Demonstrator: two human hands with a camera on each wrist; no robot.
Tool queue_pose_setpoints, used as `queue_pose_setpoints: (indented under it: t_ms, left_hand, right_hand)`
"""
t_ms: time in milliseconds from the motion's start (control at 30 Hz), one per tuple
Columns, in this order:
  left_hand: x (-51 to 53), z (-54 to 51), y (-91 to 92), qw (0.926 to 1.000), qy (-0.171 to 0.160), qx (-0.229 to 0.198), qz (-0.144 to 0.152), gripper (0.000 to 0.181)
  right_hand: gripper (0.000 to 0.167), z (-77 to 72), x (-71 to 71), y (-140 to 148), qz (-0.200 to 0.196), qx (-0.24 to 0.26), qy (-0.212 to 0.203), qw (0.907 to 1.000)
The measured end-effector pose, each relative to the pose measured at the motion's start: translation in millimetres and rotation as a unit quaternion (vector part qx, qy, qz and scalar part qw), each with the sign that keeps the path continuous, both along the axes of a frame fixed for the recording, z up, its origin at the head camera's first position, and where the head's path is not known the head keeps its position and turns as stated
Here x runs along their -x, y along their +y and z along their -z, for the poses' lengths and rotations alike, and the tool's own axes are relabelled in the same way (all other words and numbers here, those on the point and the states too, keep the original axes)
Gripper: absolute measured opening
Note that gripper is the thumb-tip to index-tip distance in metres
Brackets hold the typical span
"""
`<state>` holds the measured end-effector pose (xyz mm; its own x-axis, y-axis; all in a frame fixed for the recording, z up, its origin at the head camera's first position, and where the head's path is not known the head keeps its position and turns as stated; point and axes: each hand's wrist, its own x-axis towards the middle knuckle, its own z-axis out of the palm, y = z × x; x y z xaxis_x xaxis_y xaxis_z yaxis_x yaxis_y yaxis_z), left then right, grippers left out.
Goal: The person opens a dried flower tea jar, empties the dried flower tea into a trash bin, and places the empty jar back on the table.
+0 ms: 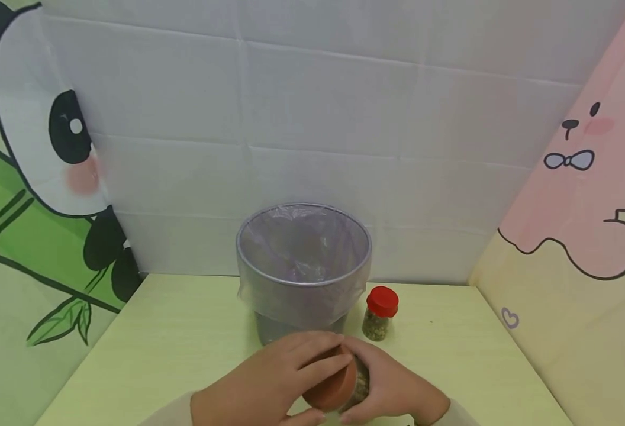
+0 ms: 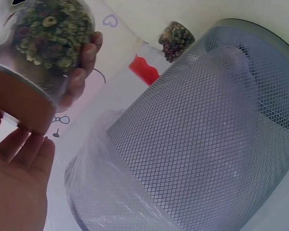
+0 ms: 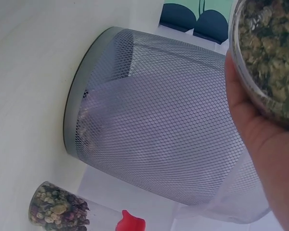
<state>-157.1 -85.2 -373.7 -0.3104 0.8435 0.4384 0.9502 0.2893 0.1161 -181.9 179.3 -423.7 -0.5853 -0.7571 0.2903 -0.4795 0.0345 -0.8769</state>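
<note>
My left hand grips the orange-brown lid of a clear jar, its fingers over the top and its thumb below. Around the jar's body curls my right hand. In the left wrist view the jar is tilted, and dried flower buds fill part of it. The lid is on the jar, with the left fingertips against it. Seen from the right wrist, the jar's base shows packed buds, and the right hand supports it from one side.
Behind the hands stands a mesh wastebasket lined with a clear plastic bag. To its right, a smaller jar with a red lid stands upright on the pale table, partly filled with dried buds. Printed sheets enclose the table's back and sides.
</note>
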Motion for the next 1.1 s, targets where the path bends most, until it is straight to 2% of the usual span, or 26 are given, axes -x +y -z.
queue_pose_setpoints:
  t_ms: [100, 200, 433, 667, 767, 833, 933, 1000, 1100]
  left_hand:
    - [0.6, 0.8, -1.1, 0.9999, 0.002, 0.006, 0.011, 0.067]
    - [1.7, 1.6, -2.0, 0.9998, 0.004, 0.010, 0.017, 0.065]
    - [2.8, 1.4, -4.5, 0.9999, -0.004, 0.010, 0.001, 0.064]
    - [3.2, 6.2, -0.3, 0.9975, 0.049, -0.051, -0.007, 0.061]
    - [3.6, 8.3, 2.0, 0.9957, 0.058, -0.068, -0.023, 0.061]
    - [4.6, 9.5, 3.5, 0.9941, 0.070, -0.074, -0.035, 0.063]
    - [4.9, 11.1, 5.4, 0.9928, 0.071, -0.076, -0.060, 0.065]
    - [3.7, 11.2, 6.7, 0.9925, 0.060, -0.070, -0.080, 0.066]
    - [1.3, 11.1, 8.5, 0.9913, 0.034, -0.063, -0.110, 0.066]
  right_hand:
    - [0.085, -2.3, 2.0, 0, -0.027, 0.005, -0.001, 0.9996]
    - [0.081, -5.0, 2.3, -3, -0.020, -0.005, 0.020, 0.9996]
    - [0.083, -8.0, 1.3, -11, -0.005, -0.002, 0.008, 0.9999]
    - [0.085, -7.0, -2.6, -15, 0.034, -0.008, 0.028, 0.9990]
    - [0.081, -7.6, -5.4, -17, 0.055, 0.000, 0.015, 0.9984]
    - [0.079, -7.7, -8.1, -19, 0.080, -0.004, 0.014, 0.9967]
    - [0.075, -5.6, -11.2, -20, 0.116, -0.015, 0.020, 0.9929]
    - [0.074, -4.0, -13.1, -21, 0.138, -0.023, 0.026, 0.9898]
    - [0.074, -0.7, -14.6, -21, 0.162, -0.031, 0.058, 0.9846]
